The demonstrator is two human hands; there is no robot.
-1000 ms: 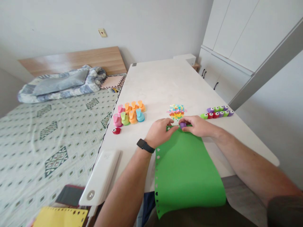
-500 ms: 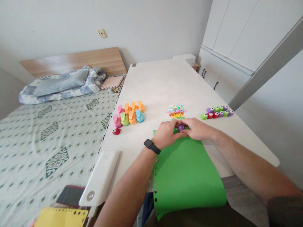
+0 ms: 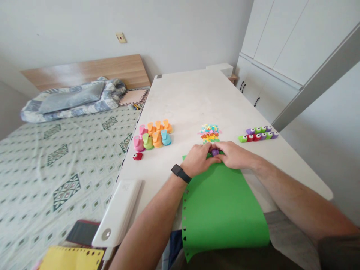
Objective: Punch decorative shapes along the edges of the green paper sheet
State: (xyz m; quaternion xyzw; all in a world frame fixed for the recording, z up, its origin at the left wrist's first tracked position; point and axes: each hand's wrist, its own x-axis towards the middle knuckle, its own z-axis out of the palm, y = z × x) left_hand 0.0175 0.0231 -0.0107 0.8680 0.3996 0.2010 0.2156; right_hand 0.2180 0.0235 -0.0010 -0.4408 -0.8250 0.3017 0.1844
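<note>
Through the remote feed I made out a bed (image 3: 92, 153), its cover patterned with diamonds. A wooden headboard (image 3: 120, 67) rose at the bed's far end, and above that end I saw a socket (image 3: 121, 38) on the wall (image 3: 180, 33). Near the bed's head lay a crumpled quilt (image 3: 114, 94) with a grey pillow (image 3: 74, 99) on it. Well to the bed's right, I noticed white cabinets (image 3: 275, 45) with black handles (image 3: 257, 101).

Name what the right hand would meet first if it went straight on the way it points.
Most likely the left hand, which faces the right hand around the purple craft punch; depth there is unclear, so the two hands may already touch.
</note>
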